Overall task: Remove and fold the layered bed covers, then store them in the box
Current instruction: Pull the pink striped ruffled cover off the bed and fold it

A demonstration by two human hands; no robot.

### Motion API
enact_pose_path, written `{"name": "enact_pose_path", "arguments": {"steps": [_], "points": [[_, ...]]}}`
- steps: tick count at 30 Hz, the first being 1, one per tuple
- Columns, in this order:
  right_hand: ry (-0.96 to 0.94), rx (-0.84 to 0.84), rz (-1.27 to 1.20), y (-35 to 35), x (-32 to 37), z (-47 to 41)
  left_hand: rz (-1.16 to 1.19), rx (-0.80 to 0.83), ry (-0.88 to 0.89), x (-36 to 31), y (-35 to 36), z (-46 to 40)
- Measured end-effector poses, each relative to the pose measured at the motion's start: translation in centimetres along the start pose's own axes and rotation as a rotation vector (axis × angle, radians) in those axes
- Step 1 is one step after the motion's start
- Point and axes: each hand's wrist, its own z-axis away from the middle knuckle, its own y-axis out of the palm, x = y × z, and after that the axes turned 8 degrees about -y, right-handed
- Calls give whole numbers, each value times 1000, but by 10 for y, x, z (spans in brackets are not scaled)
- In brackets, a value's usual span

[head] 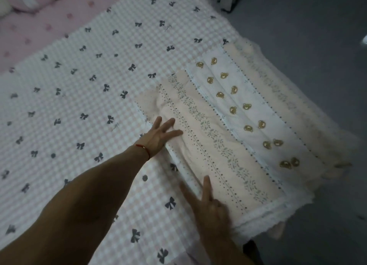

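Right of centre, my left hand (158, 134) and right hand (208, 203) lay flat, fingers spread, on the folded quilt (228, 129), probably smoothing its edge against the checked cover (79, 66).

A home bedroom is seen here — a bed (309, 203) is spread with a checked bow-print sheet (83, 70), a folded quilt (228, 129) is laid at its right edge, pink bedding (39, 16) is piled at the far-left corner — grey floor (307, 36) alongside.

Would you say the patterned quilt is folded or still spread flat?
Folded: the quilt lies as a narrow strip on the bow sheet, edges stacked in layers.
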Motion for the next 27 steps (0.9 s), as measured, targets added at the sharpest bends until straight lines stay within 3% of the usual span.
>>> {"name": "enact_pose_path", "arguments": {"steps": [4,12,19,27], "points": [[-8,70,-12,-60,-20,24,-22,-216,123,-11,-39,3],[302,-414,194,-282,-121,64,64,-383,281,-98,-227,6],[220,-813,523,-517,-174,90,52,-625,250,-170,-429,32],[-99,-947,647,-716,-129,95,-27,-766,237,-131,-612,138]]}}
